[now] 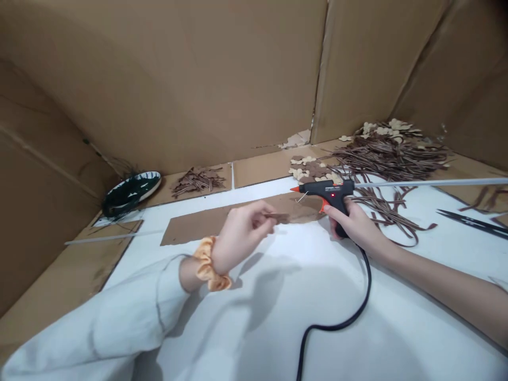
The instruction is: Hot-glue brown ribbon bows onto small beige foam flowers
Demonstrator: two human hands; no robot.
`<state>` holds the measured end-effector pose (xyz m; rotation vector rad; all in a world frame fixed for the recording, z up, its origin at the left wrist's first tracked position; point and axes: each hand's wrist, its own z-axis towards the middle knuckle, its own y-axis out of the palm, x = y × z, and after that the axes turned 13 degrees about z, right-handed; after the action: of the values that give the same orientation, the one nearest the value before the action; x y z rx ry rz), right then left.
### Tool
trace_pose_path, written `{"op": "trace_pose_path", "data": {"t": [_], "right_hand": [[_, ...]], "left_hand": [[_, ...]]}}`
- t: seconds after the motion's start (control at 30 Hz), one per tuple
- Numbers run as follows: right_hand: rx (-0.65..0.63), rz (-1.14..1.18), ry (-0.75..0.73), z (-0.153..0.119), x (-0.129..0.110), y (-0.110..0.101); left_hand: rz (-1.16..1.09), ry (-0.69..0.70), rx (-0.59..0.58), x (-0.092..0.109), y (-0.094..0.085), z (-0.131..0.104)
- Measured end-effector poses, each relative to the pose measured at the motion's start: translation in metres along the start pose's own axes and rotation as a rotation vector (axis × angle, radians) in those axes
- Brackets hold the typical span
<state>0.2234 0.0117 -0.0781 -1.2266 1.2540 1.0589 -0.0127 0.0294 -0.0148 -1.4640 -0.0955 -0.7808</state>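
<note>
Upright brown cardboard panels (190,79) enclose the rear and sides of a white work surface (325,307). A flat, elongated brown cardboard strip (194,225) lies across the middle of this surface, beyond my hands. My left hand (240,230), with a shiny orange fabric scrunchie (206,264) at the wrist, pinches a small, thin brown piece (281,217) between thumb and fingers, in front of the cardboard strip; motion blur hides its exact outline. My right hand (359,225) is closed around the handle of a black glue gun with orange nozzle and trigger (325,189), one finger at the trigger. The nozzle points left, the red indicator is lit, and a long translucent glue stick (428,182) extends from the rear. A black power cable (367,286) runs from the handle toward the near edge. Behind and right of the gun lies a heap of narrow brown strips (389,156); black pointed tweezers (472,220) lie at far right. At left rear, a white oval dish (156,181) contains dark green strands (127,196).
</note>
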Motion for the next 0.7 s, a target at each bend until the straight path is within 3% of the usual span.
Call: {"op": "trace_pose_path", "data": {"t": [0.13, 0.27, 0.5, 0.7], "right_hand": [[0.009, 0.018, -0.038, -0.001, 0.001, 0.003], [0.018, 0.063, -0.103, 0.001, -0.004, 0.007], [-0.105, 0.092, -0.192, 0.016, -0.009, 0.025], [-0.141, 0.127, -0.15, 0.008, 0.006, 0.025]], "left_hand": [[-0.379, -0.039, 0.034, -0.004, 0.04, -0.004], [-0.653, -0.173, 0.082, -0.016, 0.062, 0.009], [-0.779, -0.242, 0.218, -0.036, 0.074, 0.02], [-0.891, -0.302, 0.176, -0.042, 0.078, 0.024]]}}
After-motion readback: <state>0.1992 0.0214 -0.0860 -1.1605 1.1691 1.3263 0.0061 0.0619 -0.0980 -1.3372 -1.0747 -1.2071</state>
